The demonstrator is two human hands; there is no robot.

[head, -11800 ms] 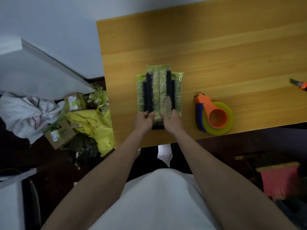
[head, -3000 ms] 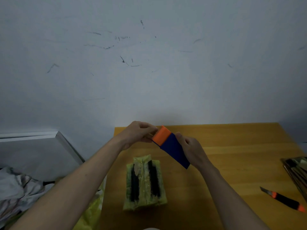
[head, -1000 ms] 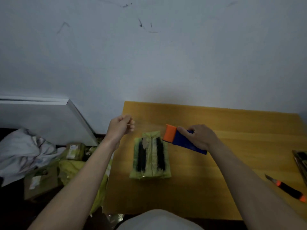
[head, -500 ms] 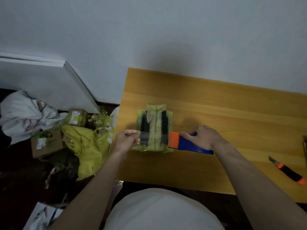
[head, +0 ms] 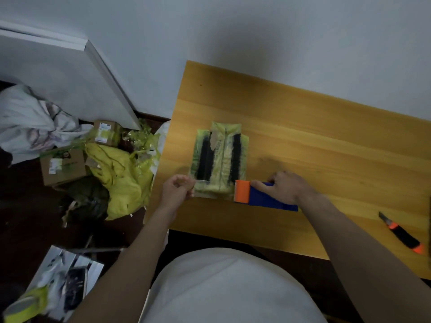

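A yellow-green plastic-wrapped packet (head: pixel 220 159) with two black bands along its length lies flat on the orange-brown wooden worktop (head: pixel 326 148), its long side pointing away from the person. Across the packet's near end runs a strip of clear tape (head: pixel 205 188), pulled out sideways. The left hand (head: pixel 177 192) is just off the packet's near left corner, its fingers curled in and pinching the loose end of the tape, level with the worktop's left edge. At the packet's near right corner sits an orange-and-blue tape dispenser (head: pixel 263 198), its orange head touching the wrapping and its blue body reaching off to the right. The right hand (head: pixel 286 186) lies on top of that blue body, fingers bent round it in a firm hold, one finger reaching along it toward the orange head. Well to the right of the packet, near the worktop's front edge, lies an orange-and-black utility knife (head: pixel 401 234), apart from both hands. On the floor to the left of the packet are a crumpled yellow plastic bag (head: pixel 123 173), two brown cardboard boxes (head: pixel 63 165) and, farther left, a heap of white cloth (head: pixel 30 127). Beyond these, a white flat board (head: pixel 70 78) leans against the wall.
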